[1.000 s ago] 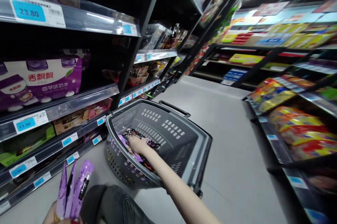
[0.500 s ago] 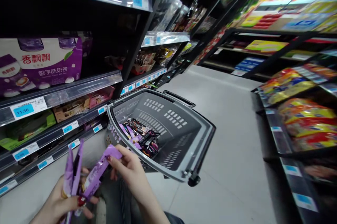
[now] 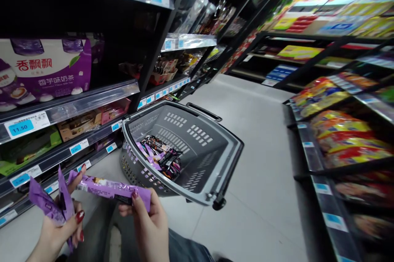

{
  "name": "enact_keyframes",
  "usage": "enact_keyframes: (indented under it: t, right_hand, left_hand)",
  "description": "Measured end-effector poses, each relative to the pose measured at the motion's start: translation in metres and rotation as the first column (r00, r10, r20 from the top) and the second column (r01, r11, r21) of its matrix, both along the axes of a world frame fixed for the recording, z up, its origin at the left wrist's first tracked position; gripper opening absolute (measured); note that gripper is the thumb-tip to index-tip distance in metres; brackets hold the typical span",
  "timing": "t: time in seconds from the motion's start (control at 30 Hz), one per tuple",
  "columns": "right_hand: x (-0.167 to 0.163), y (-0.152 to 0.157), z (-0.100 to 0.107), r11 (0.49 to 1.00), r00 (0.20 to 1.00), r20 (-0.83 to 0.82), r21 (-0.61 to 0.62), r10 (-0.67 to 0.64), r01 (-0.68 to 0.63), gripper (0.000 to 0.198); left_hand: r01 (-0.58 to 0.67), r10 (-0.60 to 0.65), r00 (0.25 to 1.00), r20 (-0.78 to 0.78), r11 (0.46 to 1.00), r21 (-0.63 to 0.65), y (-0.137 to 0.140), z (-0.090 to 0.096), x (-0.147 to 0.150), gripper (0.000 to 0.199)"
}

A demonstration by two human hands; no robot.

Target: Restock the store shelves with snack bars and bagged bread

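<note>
Probably the long purple sachet (image 3: pixel 107 188) is very light — a thin, glossy film, with soft or loose contents, I would judge. It is held nearly level in the air, its right end pinched by the right hand (image 3: pixel 154 229); that grip is closed on it. One finger of the left hand (image 3: pixel 55 233) lies at its other end; whether it presses, I cannot tell. The left grip is closed around two more purple packets (image 3: pixel 46 202). Such film may slip or crease — so the flat end seems the best hold, not the middle. Beyond, the grey shopping basket (image 3: pixel 217 147) stands on the floor (image 3: pixel 252 171), with purple and dark packets (image 3: pixel 154 155) inside.
</note>
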State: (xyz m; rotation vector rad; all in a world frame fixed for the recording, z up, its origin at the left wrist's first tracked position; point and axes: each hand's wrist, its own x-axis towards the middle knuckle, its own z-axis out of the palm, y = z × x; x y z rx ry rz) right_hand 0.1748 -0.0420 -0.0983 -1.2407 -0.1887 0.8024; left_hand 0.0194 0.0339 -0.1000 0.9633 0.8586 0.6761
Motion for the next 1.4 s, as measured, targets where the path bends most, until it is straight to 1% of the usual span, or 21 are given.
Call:
enact_keyframes:
  t: [0.1,0.17,0.23,0.33,0.43,0.57,0.63,0.73,0.83,0.9,1.0,1.07,1.1,1.2,1.23,1.27,1.3,1.33,1.4]
  right_hand:
    - [0.003,-0.005,0.003,0.999,0.996,0.073,-0.021,0.046,-0.045,0.036]
    - [0.005,-0.008,0.004,0.998,0.993,0.101,-0.026,0.063,-0.061,0.033]
    - [0.007,-0.009,0.005,0.997,0.992,0.101,-0.014,0.076,-0.075,0.032]
    - [0.007,-0.009,0.005,0.997,0.994,0.069,0.007,0.079,-0.080,0.034]
    - [0.008,-0.008,0.004,0.998,0.998,0.037,0.012,0.059,-0.059,0.045]
    - [0.010,-0.003,0.002,0.997,0.995,-0.070,0.025,0.075,-0.073,0.041]
    - [0.011,0.000,0.001,0.998,0.991,-0.118,0.014,0.070,-0.069,0.043]
    - [0.012,0.001,-0.001,0.997,0.990,-0.126,-0.013,0.068,-0.070,0.043]
    - [0.011,-0.002,-0.002,0.996,0.996,-0.034,-0.002,0.084,-0.084,0.037]
    - [0.010,-0.005,-0.002,0.996,0.991,0.105,0.018,0.088,-0.091,0.028]
    - [0.009,-0.012,-0.002,0.994,0.934,0.347,0.034,0.085,-0.103,0.017]
    - [0.012,-0.017,-0.003,0.991,0.900,0.424,0.038,0.102,-0.130,0.016]
    - [0.014,-0.020,-0.002,0.990,0.898,0.426,0.032,0.114,-0.141,0.017]
    - [0.034,-0.033,0.010,0.993,0.914,0.394,0.030,0.095,-0.116,0.021]
    - [0.045,-0.039,0.018,0.994,0.910,0.408,0.046,0.069,-0.096,0.025]
    - [0.059,-0.044,0.028,0.995,0.895,0.443,0.057,0.047,-0.080,0.030]
    - [0.074,-0.048,0.040,0.997,0.871,0.490,0.052,0.029,-0.062,0.035]
    - [0.090,-0.050,0.052,0.999,0.842,0.539,0.020,0.030,-0.049,0.038]
    - [0.126,-0.045,0.073,0.993,0.777,0.623,-0.116,0.086,-0.017,0.037]
  left_hand:
    - [-0.021,0.038,0.990,-0.138,0.992,0.124,0.004,-0.001,0.000,0.077]
    - [-0.044,0.069,0.986,-0.149,0.986,0.164,0.005,-0.001,0.000,0.072]
    - [-0.080,0.101,0.988,-0.121,0.982,0.173,0.007,0.000,0.000,0.069]
    - [-0.118,0.124,0.990,-0.064,0.988,0.099,0.011,0.005,0.002,0.065]
    - [-0.114,0.112,0.992,-0.059,0.993,-0.038,0.016,0.010,0.004,0.063]
    - [-0.086,0.070,0.993,-0.090,0.978,-0.192,0.024,0.010,0.005,0.062]
    - [-0.073,0.050,0.994,-0.098,0.968,-0.239,0.028,0.007,0.004,0.062]
    - [-0.069,0.045,0.995,-0.093,0.960,-0.272,0.032,0.003,0.004,0.063]
    - [-0.080,0.072,0.997,-0.041,0.960,-0.268,0.030,0.003,0.004,0.061]
    - [-0.093,0.104,0.994,0.027,0.959,-0.269,0.026,0.004,0.002,0.061]
    - [-0.132,0.171,0.976,0.137,0.958,-0.256,0.019,0.002,-0.003,0.059]
    - [-0.142,0.183,0.966,0.181,0.966,-0.218,0.016,-0.002,-0.009,0.054]
    - [-0.118,0.158,0.969,0.190,0.971,-0.207,0.015,-0.004,-0.011,0.053]
    - [0.052,-0.019,0.989,0.146,0.973,-0.223,0.018,-0.010,-0.015,0.056]
    - [0.093,-0.067,0.991,0.117,0.968,-0.233,0.020,-0.012,-0.016,0.059]
    - [0.107,-0.089,0.992,0.084,0.965,-0.238,0.021,-0.013,-0.016,0.061]
    - [0.097,-0.086,0.995,0.060,0.967,-0.235,0.022,-0.015,-0.016,0.063]
    - [0.074,-0.065,0.997,0.046,0.971,-0.227,0.023,-0.016,-0.016,0.065]
    - [0.025,-0.016,0.999,0.043,0.978,-0.205,0.022,-0.021,-0.016,0.070]
